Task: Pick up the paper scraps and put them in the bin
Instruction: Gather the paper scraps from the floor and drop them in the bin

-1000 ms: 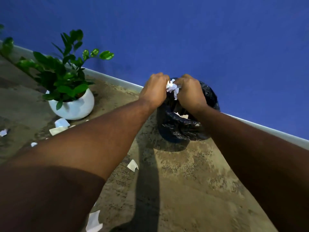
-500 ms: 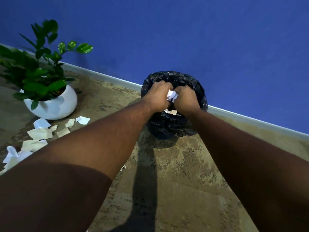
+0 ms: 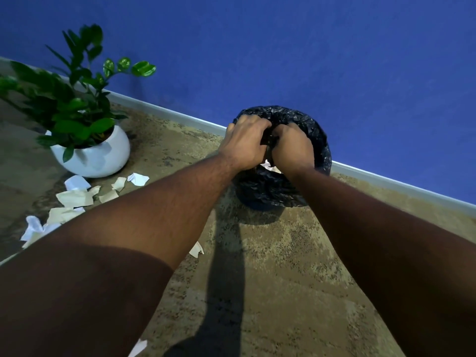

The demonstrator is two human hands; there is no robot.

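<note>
A bin lined with a black bag stands on the floor against the blue wall. Both my hands are pressed together over its mouth, my left hand on the left and my right hand on the right, with the fingers curled down into the bag. The fingertips are hidden, and no paper shows between the hands. White paper scraps lie inside the bin just below my wrists. Several more scraps are scattered on the floor at the left, beside the plant pot.
A white round pot with a green plant stands at the left near the skirting board. A single scrap lies under my left forearm and another at the bottom edge. The floor is brown speckled carpet.
My hands have dropped from above the bin into its mouth. The white paper bundle held between them no longer shows. The view has shifted, so more floor scraps appear at the left.
</note>
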